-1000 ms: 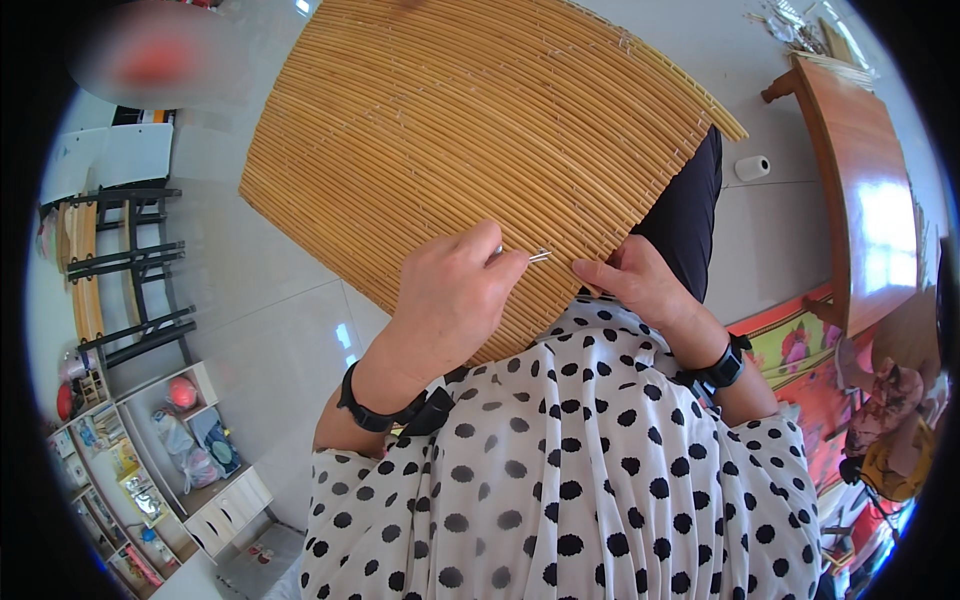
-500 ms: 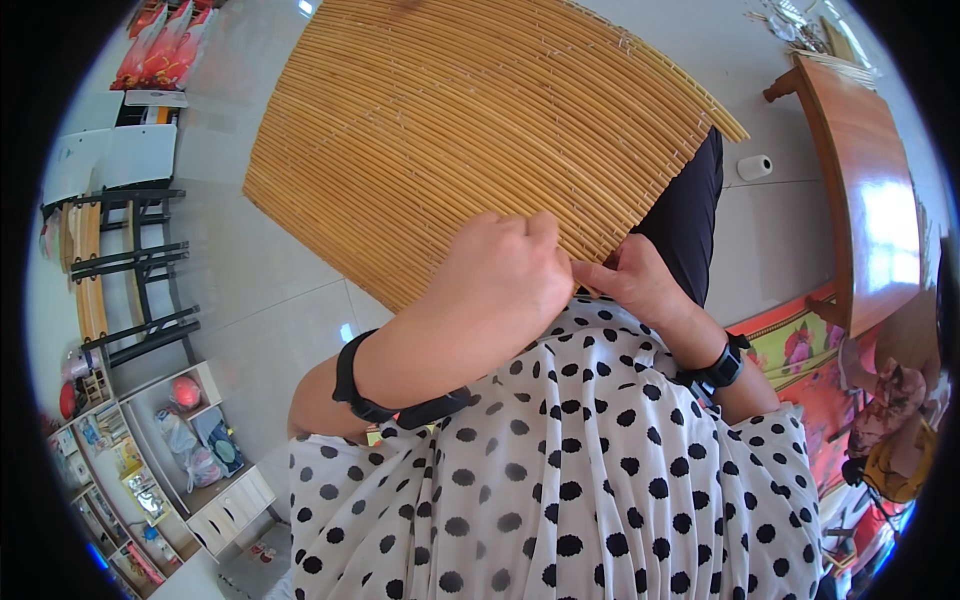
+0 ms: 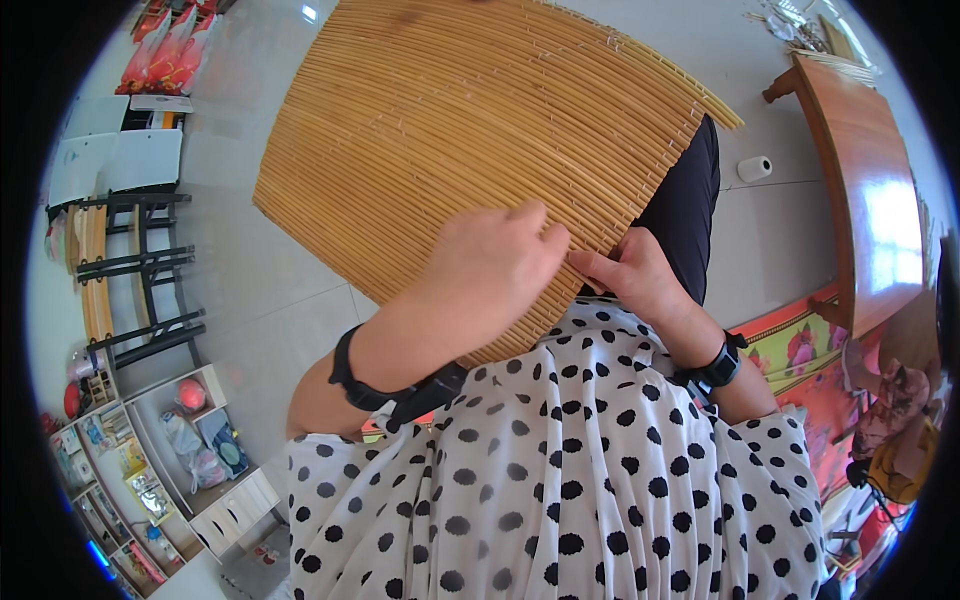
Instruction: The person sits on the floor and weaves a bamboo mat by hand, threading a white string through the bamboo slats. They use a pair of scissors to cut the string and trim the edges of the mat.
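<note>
A large mat [image 3: 450, 130] of thin tan rods, bound side by side with pale thread, spreads across my lap. My right hand [image 3: 640, 275] grips its near right edge, thumb on top and fingers partly underneath. Just left of that thumb, my left hand [image 3: 495, 250] lies over the mat's near part with bent fingers drawn together. Its fingertips are hidden, so what they pinch does not show. The mat's near corner reaches my polka-dot top [image 3: 560, 450].
A wooden table [image 3: 870, 190] stands at the right, with a white spool [image 3: 755, 168] on the floor beside it. Folded black-legged furniture [image 3: 140, 265] and a shelf unit [image 3: 215, 500] line the left. Red bags [image 3: 165, 55] stand at the far left.
My left hand has drawn slightly left and its fingers have shifted. The mat's near edge has come closer to my body. My right hand keeps its hold on the edge.
</note>
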A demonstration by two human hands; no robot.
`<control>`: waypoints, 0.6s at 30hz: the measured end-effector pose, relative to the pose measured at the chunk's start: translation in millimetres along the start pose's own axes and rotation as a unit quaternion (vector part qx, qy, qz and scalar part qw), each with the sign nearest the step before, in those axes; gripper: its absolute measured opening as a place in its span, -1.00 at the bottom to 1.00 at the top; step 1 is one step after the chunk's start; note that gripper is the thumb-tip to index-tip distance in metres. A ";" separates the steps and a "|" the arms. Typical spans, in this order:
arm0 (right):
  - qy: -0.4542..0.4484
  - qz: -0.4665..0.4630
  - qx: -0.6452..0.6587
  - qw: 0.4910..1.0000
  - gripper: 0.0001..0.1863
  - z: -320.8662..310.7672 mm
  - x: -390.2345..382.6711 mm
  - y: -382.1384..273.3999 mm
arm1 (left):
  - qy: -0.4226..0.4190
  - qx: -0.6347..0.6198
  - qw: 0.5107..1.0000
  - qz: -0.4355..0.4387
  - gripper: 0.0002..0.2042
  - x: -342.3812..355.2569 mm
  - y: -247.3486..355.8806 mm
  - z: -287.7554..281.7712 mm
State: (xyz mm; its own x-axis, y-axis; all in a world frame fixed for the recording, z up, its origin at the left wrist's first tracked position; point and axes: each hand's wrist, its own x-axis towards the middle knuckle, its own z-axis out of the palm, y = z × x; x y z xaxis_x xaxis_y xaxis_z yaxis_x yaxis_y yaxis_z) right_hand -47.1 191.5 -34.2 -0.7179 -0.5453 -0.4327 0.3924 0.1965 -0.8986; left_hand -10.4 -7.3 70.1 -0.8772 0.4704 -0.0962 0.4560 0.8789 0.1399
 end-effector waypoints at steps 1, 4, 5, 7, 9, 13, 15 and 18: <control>0.002 -0.007 0.013 1.000 -0.72 0.8 -1.0 -2.4 | -0.013 -0.037 0.999 -0.021 -0.79 -3.8 -4.7 -5.3; 0.004 -0.024 0.022 0.999 -0.71 0.8 1.0 4.6 | 0.092 -0.135 0.985 -0.053 -0.74 -15.8 -17.4 -7.4; 0.003 -0.029 0.020 0.999 -0.70 0.8 2.0 7.2 | 0.088 -0.147 0.983 -0.063 -0.74 -19.2 -19.3 -6.8; -0.001 -0.017 0.016 1.000 -0.71 0.3 0.5 7.1 | 0.082 -0.172 0.978 -0.082 -0.74 -25.2 -21.3 -2.1; -0.004 -0.010 0.010 1.000 -0.71 0.8 -0.2 5.6 | 0.092 -0.183 0.976 -0.076 -0.75 -28.7 -15.7 8.9; -0.008 -0.004 -0.009 1.000 -0.71 -1.0 -1.3 3.4 | 0.144 -0.189 0.969 -0.059 -0.80 -24.1 -5.9 28.0; -0.024 0.007 -0.037 0.999 -0.70 -4.1 -0.8 2.6 | 0.170 -0.158 0.971 -0.047 -0.83 -21.2 -4.1 31.7; -0.046 0.014 -0.052 0.998 -0.70 -9.4 -1.2 3.5 | 0.199 -0.129 0.971 -0.039 -0.85 -17.9 -1.5 32.2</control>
State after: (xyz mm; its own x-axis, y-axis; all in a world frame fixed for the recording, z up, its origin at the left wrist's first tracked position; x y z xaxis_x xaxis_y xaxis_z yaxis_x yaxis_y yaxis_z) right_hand -50.3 200.5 -37.5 -0.6505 -0.6097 -0.4528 0.3456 0.2932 -0.8914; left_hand 9.4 -14.5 39.9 -0.9192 0.2909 0.2655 0.3789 0.8371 0.3946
